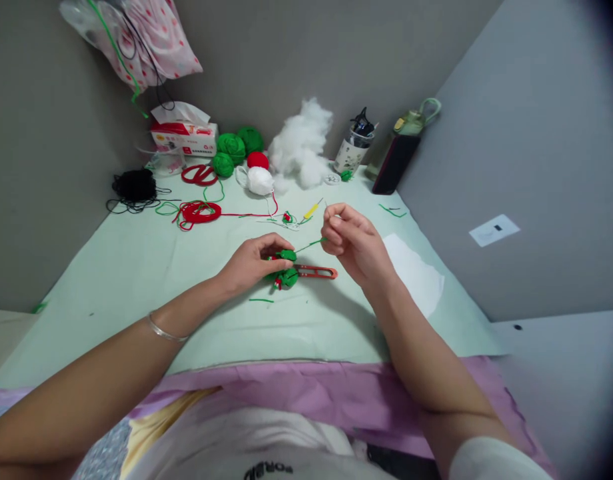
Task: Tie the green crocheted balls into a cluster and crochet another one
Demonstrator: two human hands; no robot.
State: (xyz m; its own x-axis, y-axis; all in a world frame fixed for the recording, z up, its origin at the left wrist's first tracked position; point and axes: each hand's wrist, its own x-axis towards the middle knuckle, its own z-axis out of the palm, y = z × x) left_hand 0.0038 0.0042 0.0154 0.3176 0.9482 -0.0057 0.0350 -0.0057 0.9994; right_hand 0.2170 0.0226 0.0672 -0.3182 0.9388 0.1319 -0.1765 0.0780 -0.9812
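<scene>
My left hand [259, 260] is closed, thumb and fingers pinching a small green crocheted piece [287, 255] with bits of red and white. Just below it lies a second green crocheted piece [289, 278], also with red and white. A pair of orange thread snips [319, 272] lies on the table, its blade end by these pieces. Raised to the right, my right hand [350, 237] is closed in a pinch. A green yarn strand [310, 245] stretches from the held piece to its fingers. A thin needle-like sliver shows above the fingertips, too small to be sure of.
A yellow-handled crochet hook [313, 210] lies beyond my hands. Farther back are red yarn [199, 212], black yarn [135, 185], red scissors [199, 175], green yarn balls [231, 147], white stuffing [301, 143], a tissue box [186, 137], and a bottle [411, 123]. White paper [414, 273] lies right.
</scene>
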